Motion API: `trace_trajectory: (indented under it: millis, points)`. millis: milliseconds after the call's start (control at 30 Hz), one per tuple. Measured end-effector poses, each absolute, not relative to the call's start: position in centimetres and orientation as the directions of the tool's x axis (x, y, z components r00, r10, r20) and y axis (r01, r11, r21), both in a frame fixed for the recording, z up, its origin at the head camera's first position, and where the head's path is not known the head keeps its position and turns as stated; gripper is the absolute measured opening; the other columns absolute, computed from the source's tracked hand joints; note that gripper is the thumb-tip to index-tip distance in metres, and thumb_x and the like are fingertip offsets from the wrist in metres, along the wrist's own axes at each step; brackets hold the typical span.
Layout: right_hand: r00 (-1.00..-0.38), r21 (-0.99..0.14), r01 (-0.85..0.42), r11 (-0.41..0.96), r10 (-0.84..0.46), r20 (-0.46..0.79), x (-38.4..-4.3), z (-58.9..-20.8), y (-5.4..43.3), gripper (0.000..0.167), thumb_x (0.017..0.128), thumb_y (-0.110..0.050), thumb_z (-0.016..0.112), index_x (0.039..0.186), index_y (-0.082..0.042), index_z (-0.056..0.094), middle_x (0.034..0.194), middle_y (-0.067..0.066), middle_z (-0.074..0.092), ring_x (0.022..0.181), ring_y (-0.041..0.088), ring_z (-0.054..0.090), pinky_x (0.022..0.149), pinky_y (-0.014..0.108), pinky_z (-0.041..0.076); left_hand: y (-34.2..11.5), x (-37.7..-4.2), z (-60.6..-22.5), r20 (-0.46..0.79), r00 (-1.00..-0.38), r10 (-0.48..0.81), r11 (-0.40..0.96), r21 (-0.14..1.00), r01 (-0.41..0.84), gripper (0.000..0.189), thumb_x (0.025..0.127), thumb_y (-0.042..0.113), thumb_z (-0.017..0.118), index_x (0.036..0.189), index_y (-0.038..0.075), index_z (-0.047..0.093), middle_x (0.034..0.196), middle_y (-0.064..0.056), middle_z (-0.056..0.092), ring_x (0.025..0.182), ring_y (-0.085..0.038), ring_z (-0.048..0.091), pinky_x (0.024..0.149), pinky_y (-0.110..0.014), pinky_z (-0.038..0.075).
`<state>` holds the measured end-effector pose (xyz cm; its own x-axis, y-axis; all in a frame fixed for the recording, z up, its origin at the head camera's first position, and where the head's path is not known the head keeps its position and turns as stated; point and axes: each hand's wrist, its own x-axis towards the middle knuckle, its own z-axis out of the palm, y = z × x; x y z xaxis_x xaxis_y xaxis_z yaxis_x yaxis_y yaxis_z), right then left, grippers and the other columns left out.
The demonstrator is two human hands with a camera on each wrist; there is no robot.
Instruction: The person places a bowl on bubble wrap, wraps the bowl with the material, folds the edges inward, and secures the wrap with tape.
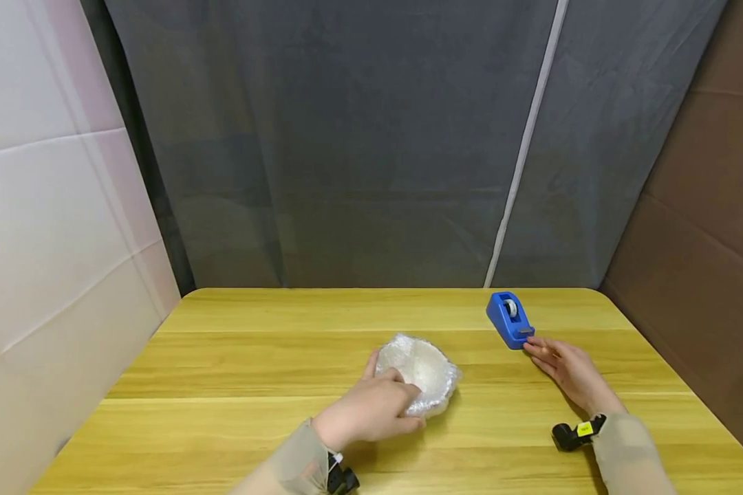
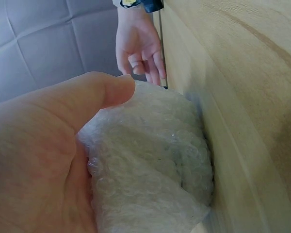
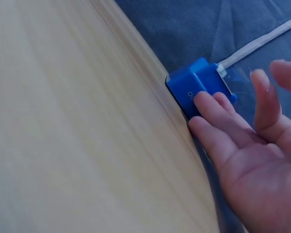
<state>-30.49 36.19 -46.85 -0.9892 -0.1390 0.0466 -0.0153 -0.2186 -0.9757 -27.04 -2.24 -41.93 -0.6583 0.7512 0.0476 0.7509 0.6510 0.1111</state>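
Note:
A bowl wrapped in bubble wrap (image 1: 436,371) sits on the table, its hollow facing up. My left hand (image 1: 378,407) grips its near left side, with fingers reaching over the rim into the hollow. In the left wrist view the thumb lies along the bubble wrap (image 2: 140,145). A blue tape dispenser (image 1: 506,323) with a roll of clear tape stands farther back on the right. My right hand (image 1: 572,371) is at its front end, fingers mostly extended and fingertips right at the dispenser's front face (image 3: 186,92). Index finger and thumb are apart near the toothed cutter.
The wooden table (image 1: 254,357) has a rounded far edge against a dark grey curtain (image 1: 347,172). White fabric (image 1: 56,172) hangs at the left and a brown panel (image 1: 706,206) at the right. A black wrist camera (image 1: 572,436) sits on the right wrist.

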Motion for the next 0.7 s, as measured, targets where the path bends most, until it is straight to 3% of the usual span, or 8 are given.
trace_trajectory:
  millis: [67, 233, 333, 567, 700]
  points:
    - [-0.990, -0.975, -0.009, -0.222, -0.137, 0.041, -30.53, -46.98, 36.24, 0.034, 0.105, -0.019, 0.043, 0.102, 0.003, 0.069, 0.113, -0.006, 0.067, 0.107, 0.009, 0.063, 0.092, 0.024, 0.049, -2.25, -27.04, -41.96, 0.049, -0.659, 0.750, 0.652, 0.108, 0.750, 0.027, 0.090, 0.051, 0.058, 0.097, 0.025, 0.065, 0.077, 0.018, 0.059, 0.104, -0.011, 0.054, 0.111, -0.066, 0.007]
    - [-0.993, -0.979, -0.008, -0.204, -0.112, 0.032, -30.56, -47.09, 36.20, 0.032, 0.103, -0.017, 0.047, 0.121, 0.004, 0.063, 0.111, -0.003, 0.068, 0.105, 0.010, 0.064, 0.092, 0.024, 0.049, -2.26, -27.02, -41.87, 0.047, -0.661, 0.749, 0.654, 0.107, 0.749, 0.028, 0.090, 0.051, 0.058, 0.097, 0.025, 0.066, 0.077, 0.017, 0.059, 0.103, -0.011, 0.053, 0.111, -0.066, 0.007]
    - [-0.996, -0.983, 0.005, -0.182, -0.090, 0.012, -30.49, -46.95, 36.18, 0.030, 0.103, -0.016, 0.048, 0.116, 0.006, 0.064, 0.107, -0.002, 0.069, 0.102, 0.009, 0.065, 0.090, 0.023, 0.050, -2.24, -26.98, -41.79, 0.041, -0.662, 0.749, 0.655, 0.112, 0.748, 0.028, 0.091, 0.050, 0.058, 0.098, 0.024, 0.066, 0.076, 0.018, 0.057, 0.104, -0.011, 0.053, 0.111, -0.066, 0.006]
    - [-0.997, -0.994, 0.072, -0.082, -0.010, -0.071, -30.37, -46.57, 35.98, 0.027, 0.102, -0.019, 0.050, 0.096, -0.002, 0.070, 0.091, 0.001, 0.069, 0.087, 0.010, 0.067, 0.083, 0.023, 0.054, -2.23, -26.97, -41.85, 0.033, -0.664, 0.747, 0.656, 0.117, 0.745, 0.031, 0.091, 0.051, 0.058, 0.104, 0.024, 0.067, 0.080, 0.018, 0.060, 0.105, -0.011, 0.053, 0.111, -0.066, 0.005]
    - [-0.992, -0.992, 0.124, -0.024, 0.027, -0.124, -30.52, -46.39, 35.88, 0.027, 0.100, -0.021, 0.054, 0.095, 0.002, 0.068, 0.085, 0.001, 0.067, 0.081, 0.010, 0.066, 0.079, 0.024, 0.055, -2.26, -26.95, -41.90, 0.031, -0.667, 0.745, 0.660, 0.114, 0.742, 0.032, 0.091, 0.051, 0.058, 0.104, 0.024, 0.067, 0.084, 0.017, 0.063, 0.106, -0.012, 0.053, 0.111, -0.066, 0.005]
